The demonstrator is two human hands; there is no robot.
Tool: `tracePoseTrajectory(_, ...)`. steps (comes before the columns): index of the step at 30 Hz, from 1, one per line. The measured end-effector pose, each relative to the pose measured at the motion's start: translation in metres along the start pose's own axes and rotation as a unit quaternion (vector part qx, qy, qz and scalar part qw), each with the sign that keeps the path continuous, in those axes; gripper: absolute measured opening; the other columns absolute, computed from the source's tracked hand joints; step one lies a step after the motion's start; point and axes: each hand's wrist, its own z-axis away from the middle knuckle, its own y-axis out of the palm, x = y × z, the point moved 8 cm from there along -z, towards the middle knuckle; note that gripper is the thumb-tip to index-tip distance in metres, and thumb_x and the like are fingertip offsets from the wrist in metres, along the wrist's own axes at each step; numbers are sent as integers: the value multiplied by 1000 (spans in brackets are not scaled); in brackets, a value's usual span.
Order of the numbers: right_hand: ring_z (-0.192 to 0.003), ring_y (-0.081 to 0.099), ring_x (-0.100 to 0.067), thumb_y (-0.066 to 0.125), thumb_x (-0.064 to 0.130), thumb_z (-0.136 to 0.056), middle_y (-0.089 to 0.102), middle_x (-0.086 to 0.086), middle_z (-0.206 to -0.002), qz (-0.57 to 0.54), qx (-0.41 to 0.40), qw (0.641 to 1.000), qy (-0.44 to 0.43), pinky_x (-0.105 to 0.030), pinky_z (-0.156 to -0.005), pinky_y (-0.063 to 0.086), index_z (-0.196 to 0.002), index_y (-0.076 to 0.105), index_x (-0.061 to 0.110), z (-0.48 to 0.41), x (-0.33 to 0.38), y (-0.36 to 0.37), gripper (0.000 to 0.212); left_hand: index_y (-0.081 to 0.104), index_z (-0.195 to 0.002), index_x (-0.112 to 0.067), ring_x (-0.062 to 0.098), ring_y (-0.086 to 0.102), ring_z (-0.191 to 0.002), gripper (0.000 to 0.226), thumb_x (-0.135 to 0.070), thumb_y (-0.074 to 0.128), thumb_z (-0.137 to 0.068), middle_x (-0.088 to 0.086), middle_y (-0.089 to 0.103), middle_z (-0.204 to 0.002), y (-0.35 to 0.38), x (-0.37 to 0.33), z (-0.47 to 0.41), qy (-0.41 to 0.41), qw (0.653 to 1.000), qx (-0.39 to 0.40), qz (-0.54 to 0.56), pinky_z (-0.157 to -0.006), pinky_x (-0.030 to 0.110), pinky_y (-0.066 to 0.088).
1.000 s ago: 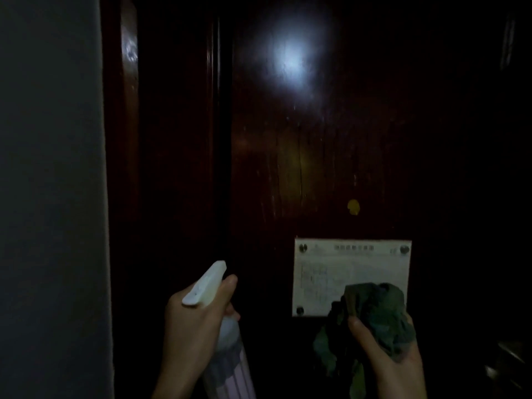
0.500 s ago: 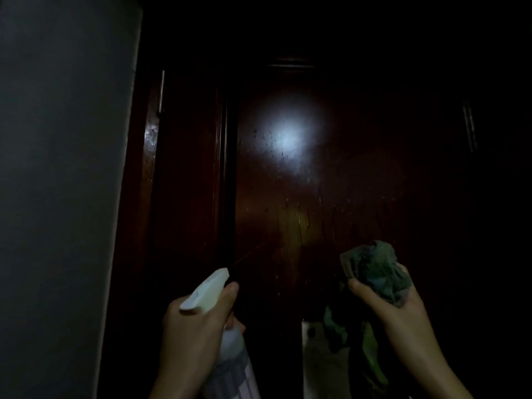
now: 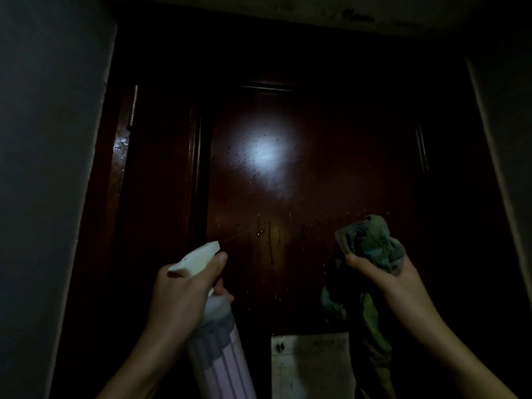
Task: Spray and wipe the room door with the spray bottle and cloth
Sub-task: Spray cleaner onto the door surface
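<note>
Now a thin jet leaves the spray bottle (image 3: pixel 221 355), left hand (image 3: pixel 181 292) clamped round it, wetting the door (image 3: pixel 331 182) above the notice (image 3: pixel 311 367); the right hand (image 3: pixel 400 283), grip tight on the cloth (image 3: pixel 371 243), has risen above the notice, so wiping likely comes next.

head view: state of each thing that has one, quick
spray bottle, gripped by left hand, thin jet spraying toward door
cloth, bunched in right hand, tail hanging
door, wet with droplets and runs
notice, fixed flat on door
</note>
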Motion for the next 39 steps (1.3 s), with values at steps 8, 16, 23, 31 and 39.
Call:
tracePoseTrajectory(8, -90, 71, -18, 75, 13, -79, 71, -1, -102, 2, -22, 1000, 12, -33, -75, 55, -105, 58, 30, -6, -3, -29, 36, 64, -81, 13, 34, 69, -55, 35, -21, 71, -85, 31, 65, -67, 31, -13, 4, 22, 999, 41, -8, -56, 33, 54)
tracePoseTrajectory(16, -92, 73, -19, 76, 17, -76, 73, -4, -106, 23, -43, 999, 22, -40, -83, 58, -119, 59, 19, -9, -8, -60, 46, 63, -73, 4, 32, 68, -53, 26, -17, 73, -84, 21, 62, -59, 67, -10, 4, 19, 998, 66, -4, -52, 31, 54)
tracePoseTrajectory(23, -93, 72, -19, 74, 15, -79, 73, -5, -108, 31, -56, 997, 35, -30, -73, 55, -119, 59, 19, -8, -4, -98, 43, 64, -82, 1, 29, 64, -50, 21, -18, 73, -84, 14, 58, -54, 109, 0, 3, 7, 995, 97, 15, -52, 30, 52)
tracePoseTrajectory(31, -89, 70, -17, 71, 13, -82, 70, -5, -104, 43, -64, 996, 51, -22, -63, 52, -103, 58, 26, -17, -2, -145, 29, 65, -90, 0, 33, 68, -56, 22, -21, 71, -85, 12, 60, -53, 163, 12, 8, -19, 992, 120, 27, -50, 28, 54)
tracePoseTrajectory(39, -86, 70, -16, 70, 14, -82, 70, -5, -103, 53, -51, 995, 73, -25, -65, 50, -103, 58, 28, -33, -13, -193, 28, 66, -83, -5, 35, 70, -61, 18, -22, 70, -85, 24, 67, -70, 221, 22, 10, -23, 992, 125, 11, -65, 39, 57)
